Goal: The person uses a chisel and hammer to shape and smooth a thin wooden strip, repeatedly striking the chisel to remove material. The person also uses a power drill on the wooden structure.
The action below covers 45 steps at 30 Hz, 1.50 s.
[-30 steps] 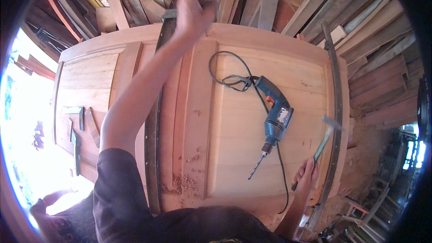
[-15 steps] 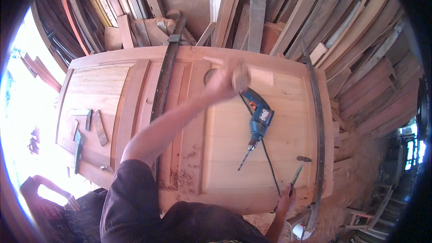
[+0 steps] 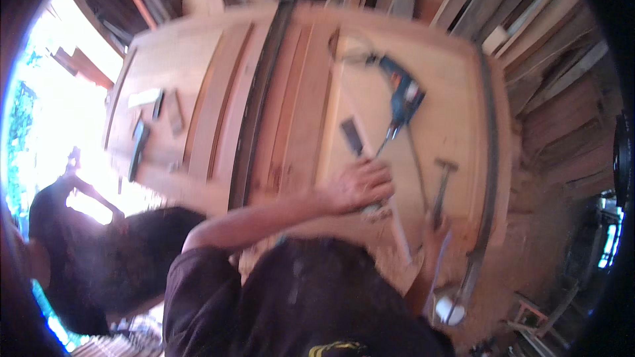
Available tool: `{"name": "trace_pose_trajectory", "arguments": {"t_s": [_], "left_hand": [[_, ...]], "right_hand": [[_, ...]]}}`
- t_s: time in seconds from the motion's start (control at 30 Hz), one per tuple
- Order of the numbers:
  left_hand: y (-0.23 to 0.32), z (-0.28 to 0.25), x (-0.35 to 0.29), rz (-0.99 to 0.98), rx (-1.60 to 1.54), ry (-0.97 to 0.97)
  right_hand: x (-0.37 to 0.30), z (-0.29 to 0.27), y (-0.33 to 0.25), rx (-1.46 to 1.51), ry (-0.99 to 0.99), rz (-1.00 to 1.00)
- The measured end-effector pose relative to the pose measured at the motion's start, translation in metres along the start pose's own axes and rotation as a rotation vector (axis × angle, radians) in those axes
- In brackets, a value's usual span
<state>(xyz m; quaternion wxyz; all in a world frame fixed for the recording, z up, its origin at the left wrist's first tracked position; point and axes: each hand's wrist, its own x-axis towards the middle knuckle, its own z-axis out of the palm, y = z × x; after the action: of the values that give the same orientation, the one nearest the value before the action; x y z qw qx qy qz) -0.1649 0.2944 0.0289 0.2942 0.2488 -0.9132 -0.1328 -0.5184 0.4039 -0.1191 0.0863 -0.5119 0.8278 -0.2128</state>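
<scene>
A panelled wooden door (image 3: 218,112) lies flat before me. My left hand (image 3: 360,186) is closed over its right panel. From its fingers a flat dark blade, apparently a chisel (image 3: 352,136), sticks out toward the far side; its handle is hidden. A narrow pale strip (image 3: 399,233) slants beneath that hand, blurred. To the right, my right hand (image 3: 434,230) is closed around the handle of a hammer (image 3: 444,173), head pointing away from me. Beyond my left hand a blue power drill (image 3: 405,96) lies on the panel, its bit toward me.
Dark metal bar clamps (image 3: 263,96) cross the door, one near the middle and another (image 3: 491,152) at the right. A try square (image 3: 157,101), a wood block (image 3: 174,112) and a dark tool (image 3: 137,149) lie left. Another person (image 3: 112,251) is at lower left; timber (image 3: 489,0) leans behind.
My left hand has come from the far side of the panel toward me, with the blade now showing. The view has shifted, and the other person shows more fully. The drill stays put.
</scene>
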Motion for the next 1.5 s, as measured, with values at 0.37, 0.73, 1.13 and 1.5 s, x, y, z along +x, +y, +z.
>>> {"name": "trace_pose_trajectory", "arguments": {"t_s": [0.37,0.73,1.13,1.5], "left_hand": [[0.136,0.066,-0.006,0.023,-0.002,0.123],[0.214,0.102,-0.012,0.179,-0.026,0.063],[0.305,0.108,-0.049,0.244,-0.241,-0.097],[0.379,0.113,-0.050,0.326,-0.339,-0.242]], "right_hand": [[-0.033,-0.070,-0.062,1.021,-0.375,0.280],[-0.107,-0.115,-0.029,1.319,-0.845,0.207],[-0.213,-0.161,0.032,1.366,-0.819,-0.126],[-0.279,-0.192,0.075,1.753,-0.725,0.223]]}}
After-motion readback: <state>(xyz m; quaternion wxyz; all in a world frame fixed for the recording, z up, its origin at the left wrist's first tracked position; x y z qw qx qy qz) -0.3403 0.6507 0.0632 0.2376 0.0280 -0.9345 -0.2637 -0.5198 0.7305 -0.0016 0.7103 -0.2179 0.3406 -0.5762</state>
